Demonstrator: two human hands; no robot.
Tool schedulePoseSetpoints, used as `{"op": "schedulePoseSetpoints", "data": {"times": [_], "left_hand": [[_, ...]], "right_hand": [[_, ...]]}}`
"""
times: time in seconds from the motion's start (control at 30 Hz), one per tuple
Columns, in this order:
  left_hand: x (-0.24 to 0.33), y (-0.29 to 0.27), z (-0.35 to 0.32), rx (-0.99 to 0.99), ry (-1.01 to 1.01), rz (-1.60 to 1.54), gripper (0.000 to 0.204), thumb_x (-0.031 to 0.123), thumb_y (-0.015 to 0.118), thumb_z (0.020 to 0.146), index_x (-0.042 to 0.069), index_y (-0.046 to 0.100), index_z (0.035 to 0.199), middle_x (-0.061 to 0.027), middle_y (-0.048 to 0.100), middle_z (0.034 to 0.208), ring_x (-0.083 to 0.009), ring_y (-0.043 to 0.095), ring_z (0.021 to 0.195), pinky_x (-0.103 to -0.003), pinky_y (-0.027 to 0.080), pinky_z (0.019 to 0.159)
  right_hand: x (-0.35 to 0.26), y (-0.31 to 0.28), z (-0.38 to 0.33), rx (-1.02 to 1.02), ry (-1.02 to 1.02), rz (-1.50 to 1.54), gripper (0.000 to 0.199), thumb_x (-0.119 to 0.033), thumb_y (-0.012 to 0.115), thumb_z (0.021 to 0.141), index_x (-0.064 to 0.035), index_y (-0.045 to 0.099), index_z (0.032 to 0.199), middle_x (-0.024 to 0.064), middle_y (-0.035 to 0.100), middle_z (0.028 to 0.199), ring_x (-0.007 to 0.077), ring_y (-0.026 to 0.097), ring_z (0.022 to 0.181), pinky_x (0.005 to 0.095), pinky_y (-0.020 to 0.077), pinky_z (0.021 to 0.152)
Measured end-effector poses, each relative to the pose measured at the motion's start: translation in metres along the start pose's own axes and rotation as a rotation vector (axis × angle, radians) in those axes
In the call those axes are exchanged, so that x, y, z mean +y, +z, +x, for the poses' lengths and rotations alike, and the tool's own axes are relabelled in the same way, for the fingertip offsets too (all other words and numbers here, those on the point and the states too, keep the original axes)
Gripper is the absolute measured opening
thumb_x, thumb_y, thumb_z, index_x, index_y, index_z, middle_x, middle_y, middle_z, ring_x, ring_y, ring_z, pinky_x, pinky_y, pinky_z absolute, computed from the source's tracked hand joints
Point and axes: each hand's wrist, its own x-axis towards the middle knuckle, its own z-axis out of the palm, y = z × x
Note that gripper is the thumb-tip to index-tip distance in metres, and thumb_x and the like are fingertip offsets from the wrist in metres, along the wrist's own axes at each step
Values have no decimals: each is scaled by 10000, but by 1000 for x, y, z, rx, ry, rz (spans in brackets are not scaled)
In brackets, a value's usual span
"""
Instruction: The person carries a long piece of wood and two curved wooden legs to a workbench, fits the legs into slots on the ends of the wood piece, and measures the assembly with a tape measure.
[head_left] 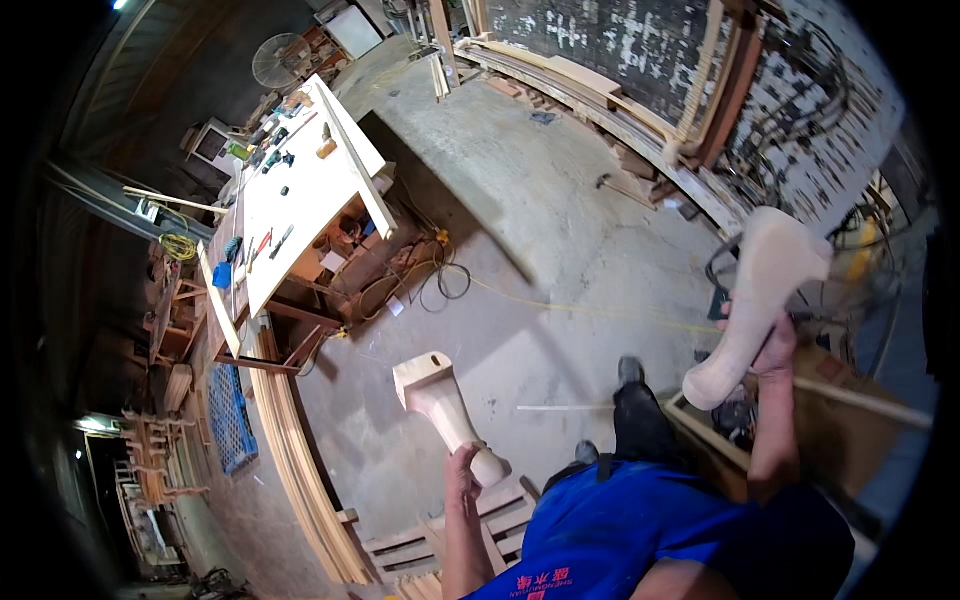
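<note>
My left hand (464, 472) is closed round the narrow end of a pale carved wooden furniture leg (440, 405). Its wide block end points up and away, with a dark slot in the top face. On the right, my right hand (775, 348) grips a second carved wooden leg (752, 290) of similar curved shape. That one is held higher, its broad end up and its rounded foot down to the left. Both legs are off the floor and well apart from each other. Part of the right hand's fingers is hidden behind the wood.
A long workbench (300, 190) with a pale top carries hand tools and boards at the left. Long wooden strips (285, 450) lie below it, beside a blue mesh crate (228, 418). Cables (445, 280) trail over the concrete floor. A hammer (625, 190) lies near planks by the wall.
</note>
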Motion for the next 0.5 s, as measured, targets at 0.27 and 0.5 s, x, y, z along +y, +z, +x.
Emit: {"op": "schedulePoseSetpoints", "data": {"times": [0.27,0.5], "left_hand": [[101,183,150,-24,146,-57,424,237,690,825,-45,588,1125,-154,677,943,-265,682,800,-413,578,706],[219,261,226,56,213,58,460,231,702,796,-28,571,1154,-141,669,930,-253,671,799,-407,561,718]], "right_hand": [[11,-42,263,-53,237,141,948,-480,885,650,-27,464,1370,130,619,1140,302,653,947,456,557,853],[32,-37,470,-106,239,-289,808,-275,860,723,-19,482,1389,92,618,1237,267,604,1156,413,497,986]]}}
